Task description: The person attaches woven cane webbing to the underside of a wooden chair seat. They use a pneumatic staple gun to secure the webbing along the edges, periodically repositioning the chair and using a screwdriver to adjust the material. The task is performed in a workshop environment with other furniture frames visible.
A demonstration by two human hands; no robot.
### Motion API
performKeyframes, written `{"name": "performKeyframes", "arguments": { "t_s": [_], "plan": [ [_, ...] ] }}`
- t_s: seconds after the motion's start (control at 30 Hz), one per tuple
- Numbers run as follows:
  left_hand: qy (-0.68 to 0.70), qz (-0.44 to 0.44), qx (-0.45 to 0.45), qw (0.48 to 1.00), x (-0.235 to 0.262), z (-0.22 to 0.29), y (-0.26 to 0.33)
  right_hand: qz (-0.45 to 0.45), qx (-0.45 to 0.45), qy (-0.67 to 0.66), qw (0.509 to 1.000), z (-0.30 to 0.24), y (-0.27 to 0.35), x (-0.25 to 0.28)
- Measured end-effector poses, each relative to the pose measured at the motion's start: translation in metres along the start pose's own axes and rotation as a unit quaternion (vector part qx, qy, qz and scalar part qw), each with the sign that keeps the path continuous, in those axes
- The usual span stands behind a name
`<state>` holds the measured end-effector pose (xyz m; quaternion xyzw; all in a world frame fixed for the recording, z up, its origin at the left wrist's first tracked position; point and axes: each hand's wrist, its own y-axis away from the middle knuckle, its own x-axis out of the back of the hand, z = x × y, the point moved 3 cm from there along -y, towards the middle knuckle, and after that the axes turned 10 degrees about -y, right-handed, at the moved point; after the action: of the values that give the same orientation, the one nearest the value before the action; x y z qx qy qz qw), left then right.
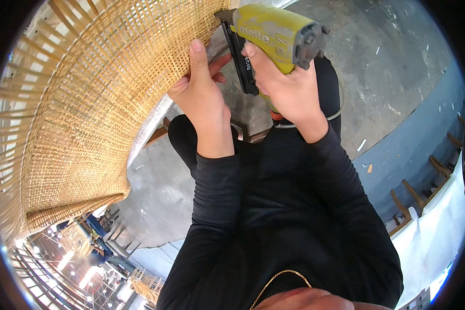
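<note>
Fingers of the left hand (201, 98) were pressed flat on the cane webbing (88, 103), just beside the nail gun (274, 36), which was gripped by the right hand (287, 88). A fingertip could be struck, were a nail fired askew.

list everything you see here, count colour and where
woven cane panel: one, tan, fills upper left
nail gun: one, yellow body with black nose, top centre, nose at the panel's edge
hose: one, thin grey, loops below the gun
concrete floor: grey, upper right
wooden frames: several, brown, right edge
white sheet: one, lower right
left hand: one, pressed on the panel's edge
right hand: one, gripping the gun
black sleeves: two, centre
</note>
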<state>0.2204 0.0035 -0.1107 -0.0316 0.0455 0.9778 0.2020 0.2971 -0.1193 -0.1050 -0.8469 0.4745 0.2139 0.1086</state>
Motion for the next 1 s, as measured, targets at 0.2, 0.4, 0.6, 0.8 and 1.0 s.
{"name": "performKeyframes", "arguments": {
  "t_s": [0.2,0.4,0.6,0.8,1.0],
  "plan": [
    [0.001,-0.008,0.000,1.000,0.001,0.000,-0.001,-0.003,-0.020,-0.004,1.000,-0.005,0.005,-0.001],
    [0.001,-0.003,0.006,1.000,0.001,0.000,-0.001,-0.002,-0.048,-0.011,0.999,-0.004,0.004,-0.001],
    [0.004,0.008,0.001,1.000,-0.002,-0.002,0.001,-0.011,-0.040,0.031,0.999,-0.006,0.002,-0.002],
    [0.017,-0.004,0.029,0.999,0.003,0.003,0.005,-0.027,-0.048,-0.010,0.998,-0.009,0.001,-0.005],
    [0.181,-0.007,0.093,0.979,0.014,0.008,0.012,-0.024,-0.055,-0.018,0.998,-0.009,0.005,-0.006]
  ]
}}
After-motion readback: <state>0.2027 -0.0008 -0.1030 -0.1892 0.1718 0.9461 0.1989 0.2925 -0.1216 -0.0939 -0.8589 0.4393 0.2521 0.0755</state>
